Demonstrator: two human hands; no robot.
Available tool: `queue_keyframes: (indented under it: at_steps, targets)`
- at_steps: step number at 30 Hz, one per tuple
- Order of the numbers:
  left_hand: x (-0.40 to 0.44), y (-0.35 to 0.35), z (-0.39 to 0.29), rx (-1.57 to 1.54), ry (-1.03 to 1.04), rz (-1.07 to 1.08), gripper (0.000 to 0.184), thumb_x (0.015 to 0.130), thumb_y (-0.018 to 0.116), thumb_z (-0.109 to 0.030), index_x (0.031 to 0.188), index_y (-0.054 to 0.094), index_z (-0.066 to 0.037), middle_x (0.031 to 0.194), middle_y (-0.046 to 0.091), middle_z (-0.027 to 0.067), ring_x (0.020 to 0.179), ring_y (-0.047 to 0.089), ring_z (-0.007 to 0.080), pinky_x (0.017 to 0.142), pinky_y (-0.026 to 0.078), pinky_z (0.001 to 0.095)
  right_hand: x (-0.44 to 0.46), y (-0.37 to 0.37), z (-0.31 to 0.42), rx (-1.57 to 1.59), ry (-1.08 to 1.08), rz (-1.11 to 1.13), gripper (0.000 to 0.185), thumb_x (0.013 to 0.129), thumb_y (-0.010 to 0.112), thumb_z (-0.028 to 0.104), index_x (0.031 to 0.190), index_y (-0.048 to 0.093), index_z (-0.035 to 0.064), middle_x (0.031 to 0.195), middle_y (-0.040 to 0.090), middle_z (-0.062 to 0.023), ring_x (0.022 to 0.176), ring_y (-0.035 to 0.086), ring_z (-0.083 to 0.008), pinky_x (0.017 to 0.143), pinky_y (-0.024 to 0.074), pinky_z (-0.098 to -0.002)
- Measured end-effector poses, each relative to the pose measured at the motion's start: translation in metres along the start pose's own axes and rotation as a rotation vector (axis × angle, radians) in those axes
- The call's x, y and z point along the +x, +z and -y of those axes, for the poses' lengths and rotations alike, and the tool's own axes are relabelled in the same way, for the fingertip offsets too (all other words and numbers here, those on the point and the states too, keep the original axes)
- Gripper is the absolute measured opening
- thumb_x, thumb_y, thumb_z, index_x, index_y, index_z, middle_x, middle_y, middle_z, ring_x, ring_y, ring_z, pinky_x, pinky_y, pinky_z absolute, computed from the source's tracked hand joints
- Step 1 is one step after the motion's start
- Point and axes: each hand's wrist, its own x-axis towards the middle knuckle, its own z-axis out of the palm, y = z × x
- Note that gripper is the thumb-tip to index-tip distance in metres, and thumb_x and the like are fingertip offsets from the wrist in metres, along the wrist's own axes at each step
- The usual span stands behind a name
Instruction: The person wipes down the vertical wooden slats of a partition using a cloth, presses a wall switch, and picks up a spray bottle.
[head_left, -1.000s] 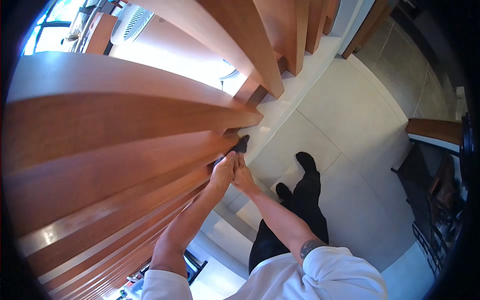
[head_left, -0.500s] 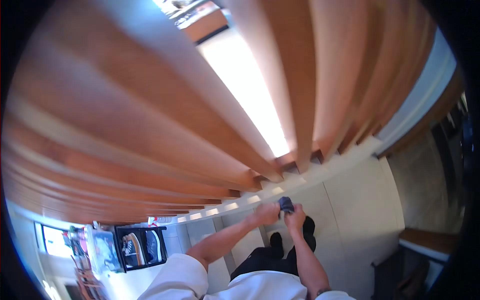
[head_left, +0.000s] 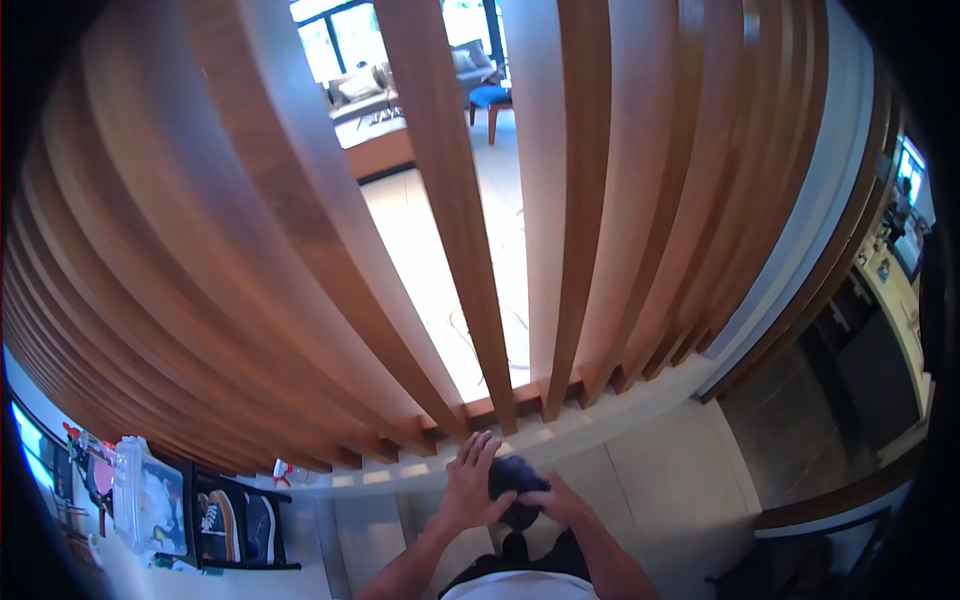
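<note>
A dark, bunched cloth [head_left: 517, 480] is between my two hands, low in the centre of the head view. My right hand [head_left: 557, 500] grips its right side, fingers closed round the edge. On the cloth's left side is my left hand [head_left: 472, 483], its fingers spread and pointing up, its thumb touching the cloth's lower part. Behind the hands stand tall brown wooden slats [head_left: 465, 250] on a pale ledge [head_left: 590, 415]. Below the cloth a dark-covered foot shows in part.
A black rack [head_left: 290, 530] with shoes stands at the lower left, beside a clear plastic box [head_left: 140, 500]. Near the ledge is a white and red spray bottle [head_left: 284, 472]. Through the slats a sofa [head_left: 360, 95] and a blue-seated chair [head_left: 490, 97] show. Dark furniture sits at the lower right.
The view has swung round to face the slats. The dark cloth has come up from beside the slats to in front of my body, and my left hand's fingers have spread.
</note>
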Motion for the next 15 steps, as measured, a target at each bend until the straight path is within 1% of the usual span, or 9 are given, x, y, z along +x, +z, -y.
queue_keyframes:
  at_steps: [2,4,5,7,8,11,13,14,15]
  targets:
    - [-0.012,-0.028,0.012,-0.298,-0.218,0.320,0.076,0.062,0.089,-0.028,0.127,0.056,-0.005,0.118,0.063,0.0197,0.112,0.061,0.0338,0.099,0.046,0.0403,-0.001,0.012,0.012,-0.021,-0.041,0.127,0.032,0.080,0.074,0.016,0.107,0.071,-0.0005,0.091,0.070,-0.0041,0.084,0.062,-0.0132,0.080,0.0488,-0.0285]
    - [-0.021,-0.045,0.020,-0.464,-0.214,0.594,0.064,0.063,0.088,-0.028,0.116,0.063,-0.003,0.101,0.069,0.0137,0.095,0.066,0.0256,0.091,0.050,0.0361,-0.005,0.025,0.023,-0.148,-0.093,0.230,0.028,0.083,0.072,0.015,0.106,0.070,0.0000,0.086,0.070,-0.0034,0.079,0.063,-0.0130,0.074,0.0493,-0.0289]
    - [-0.033,-0.045,0.017,-0.519,-0.254,0.539,0.056,0.063,0.088,-0.026,0.108,0.065,-0.002,0.092,0.070,0.0105,0.087,0.066,0.0231,0.083,0.052,0.0356,-0.006,0.031,0.034,-0.158,-0.116,0.219,0.028,0.083,0.072,0.015,0.106,0.070,0.0000,0.086,0.070,-0.0034,0.079,0.063,-0.0130,0.074,0.0493,-0.0289]
    - [-0.047,-0.042,0.028,-0.498,-0.210,0.539,0.053,0.063,0.088,-0.026,0.105,0.065,-0.002,0.090,0.069,0.0096,0.084,0.065,0.0219,0.079,0.051,0.0356,-0.014,0.040,0.064,-0.609,-0.224,0.380,0.026,0.086,0.070,0.017,0.104,0.068,-0.0014,0.081,0.068,-0.0066,0.077,0.061,-0.0136,0.073,0.0501,-0.0325]
    - [-0.045,-0.049,0.025,-0.492,-0.190,0.538,0.053,0.063,0.088,-0.026,0.105,0.065,-0.002,0.090,0.069,0.0096,0.084,0.065,0.0219,0.079,0.051,0.0356,-0.022,0.048,0.100,-0.650,-0.032,0.545,0.020,0.086,0.066,0.015,0.100,0.067,0.0005,0.082,0.067,-0.0139,0.079,0.065,-0.0224,0.074,0.0508,-0.0368]
    - [-0.040,-0.068,0.013,-0.409,-0.111,0.455,0.049,0.065,0.087,-0.026,0.101,0.065,-0.002,0.085,0.068,0.0087,0.078,0.065,0.0216,0.073,0.050,0.0350,-0.031,0.058,0.119,-1.032,-0.294,0.468,0.018,0.082,0.063,0.008,0.100,0.066,0.0047,0.085,0.067,-0.0176,0.083,0.066,-0.0320,0.076,0.0513,-0.0399]
    - [-0.034,-0.076,0.011,-0.473,-0.387,0.523,0.044,0.068,0.085,-0.026,0.098,0.064,-0.002,0.081,0.067,0.0107,0.071,0.063,0.0220,0.067,0.050,0.0352,-0.039,0.068,0.147,-1.205,-0.260,0.408,0.022,0.081,0.062,0.007,0.102,0.065,0.0062,0.087,0.067,-0.0183,0.085,0.066,-0.0345,0.076,0.0514,-0.0405]
    - [-0.031,-0.066,0.030,-0.328,-0.164,0.421,0.042,0.072,0.080,-0.021,0.104,0.061,0.000,0.077,0.066,0.0178,0.070,0.066,0.0288,0.063,0.050,0.0398,-0.040,0.070,0.164,-1.363,-0.230,0.359,0.025,0.080,0.060,0.005,0.105,0.064,0.0077,0.090,0.067,-0.0189,0.088,0.066,-0.0371,0.077,0.0516,-0.0412]
    - [-0.024,-0.075,0.024,-0.330,-0.156,0.413,0.042,0.072,0.080,-0.021,0.104,0.061,0.000,0.077,0.066,0.0178,0.070,0.066,0.0288,0.063,0.050,0.0398,-0.034,0.066,0.174,-1.374,-0.233,0.356,0.025,0.080,0.060,0.005,0.105,0.064,0.0077,0.090,0.067,-0.0189,0.088,0.066,-0.0371,0.077,0.0516,-0.0412]
